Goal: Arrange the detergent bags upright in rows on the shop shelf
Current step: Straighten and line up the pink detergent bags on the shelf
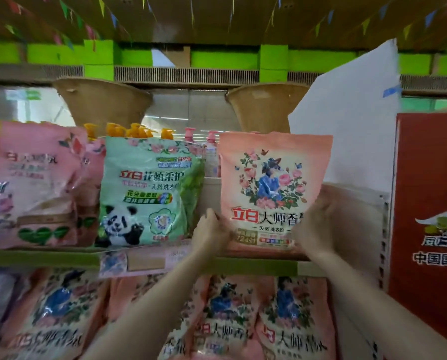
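A pink detergent bag (271, 183) with a flower picture stands upright at the right end of the upper shelf (256, 265). My left hand (212, 229) grips its lower left edge and my right hand (313, 224) grips its lower right edge. To its left, across a gap, a green panda detergent bag (149, 193) stands upright. Further left lean pink bags (32, 188). On the shelf below, several pink bags (243, 315) of the same kind stand in a row.
A red carton (430, 203) stands at the right beyond the shelf's white side panel (352, 131). Pump bottles (139, 131) with orange and pink tops stand behind the bags. Brown cardboard pieces (105, 102) sit above. Price labels (144, 258) hang on the shelf edge.
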Demonstrator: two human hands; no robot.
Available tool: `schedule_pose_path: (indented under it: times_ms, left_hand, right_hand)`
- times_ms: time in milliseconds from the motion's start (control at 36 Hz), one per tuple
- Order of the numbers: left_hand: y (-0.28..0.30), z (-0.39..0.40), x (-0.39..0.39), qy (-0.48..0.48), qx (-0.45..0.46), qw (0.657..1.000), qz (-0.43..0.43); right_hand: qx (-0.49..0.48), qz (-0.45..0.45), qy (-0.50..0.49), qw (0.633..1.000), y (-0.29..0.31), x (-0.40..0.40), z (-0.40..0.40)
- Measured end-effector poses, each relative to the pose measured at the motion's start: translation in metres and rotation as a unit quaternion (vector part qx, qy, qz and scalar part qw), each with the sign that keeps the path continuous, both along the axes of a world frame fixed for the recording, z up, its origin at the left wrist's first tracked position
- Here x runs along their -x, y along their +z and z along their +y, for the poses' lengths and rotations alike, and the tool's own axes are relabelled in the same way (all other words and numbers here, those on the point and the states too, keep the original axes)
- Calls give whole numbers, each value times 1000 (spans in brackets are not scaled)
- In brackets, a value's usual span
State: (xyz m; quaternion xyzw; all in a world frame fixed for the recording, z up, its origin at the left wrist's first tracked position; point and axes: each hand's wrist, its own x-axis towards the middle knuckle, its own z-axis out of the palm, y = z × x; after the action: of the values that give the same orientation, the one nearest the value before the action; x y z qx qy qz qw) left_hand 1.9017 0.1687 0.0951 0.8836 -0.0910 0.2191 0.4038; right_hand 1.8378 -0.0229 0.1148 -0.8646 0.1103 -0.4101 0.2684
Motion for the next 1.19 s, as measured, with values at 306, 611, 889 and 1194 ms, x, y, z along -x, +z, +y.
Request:
schedule_pose_path:
  times_ms: [306, 611, 889, 1194]
  left_hand:
    - [32, 94, -18, 95, -84, 987, -97]
    - [120, 93, -57, 60, -202, 972, -104]
    - [145, 51, -98, 75, -225, 963, -126]
    - [132, 90, -108, -75, -5, 992, -104]
  right_hand:
    - [126, -12, 272, 954, 27, -32, 134]
    - [69, 194, 268, 941, 14, -92, 183]
    - [41, 161, 290, 942, 11, -100, 176]
    - [79, 161, 192, 965, 10, -110, 186]
